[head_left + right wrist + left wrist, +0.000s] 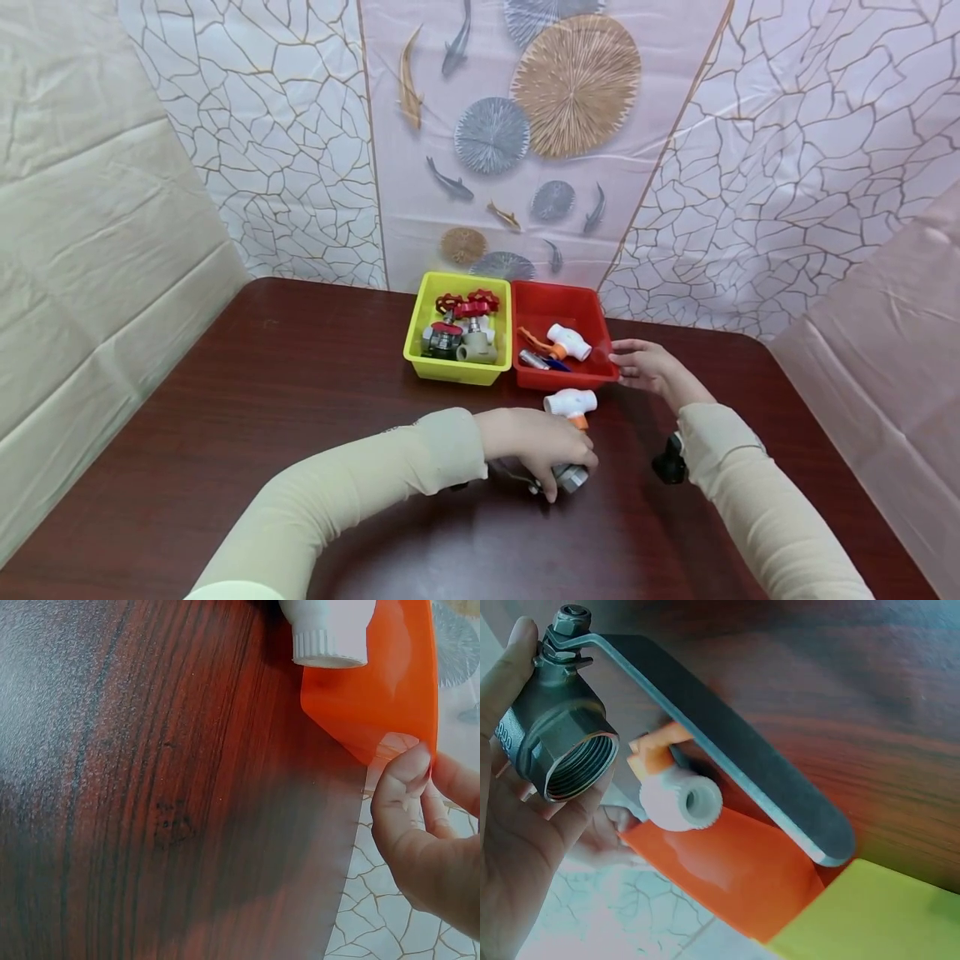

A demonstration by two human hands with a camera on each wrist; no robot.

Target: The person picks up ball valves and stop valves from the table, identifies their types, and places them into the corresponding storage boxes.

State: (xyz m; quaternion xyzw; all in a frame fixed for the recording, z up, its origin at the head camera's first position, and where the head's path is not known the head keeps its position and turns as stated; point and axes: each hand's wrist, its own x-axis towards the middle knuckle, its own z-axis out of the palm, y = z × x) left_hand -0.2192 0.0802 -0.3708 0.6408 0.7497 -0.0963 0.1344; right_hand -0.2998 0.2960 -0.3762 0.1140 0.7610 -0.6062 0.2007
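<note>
My left hand point(542, 442) holds a metal ball valve point(564, 724) by its body, low over the table in front of the bins. The valve's long flat lever point(727, 742) and threaded opening show in the left wrist view. Just beyond that hand lies a white plastic valve point(570, 402) with an orange handle, outside the red bin point(555, 382). My right hand point(651, 367) pinches the red bin's right corner, its thumb on the near side in the right wrist view. Inside this bin are another white valve point(570, 342), a silver cylindrical piece point(533, 360) and something blue.
Against the red bin's left side stands a yellow bin point(457, 372) with several valves, some with red handwheels point(483, 298). Both bins are near the back of the dark wood table point(315, 367). A patterned cloth point(300, 150) hangs behind.
</note>
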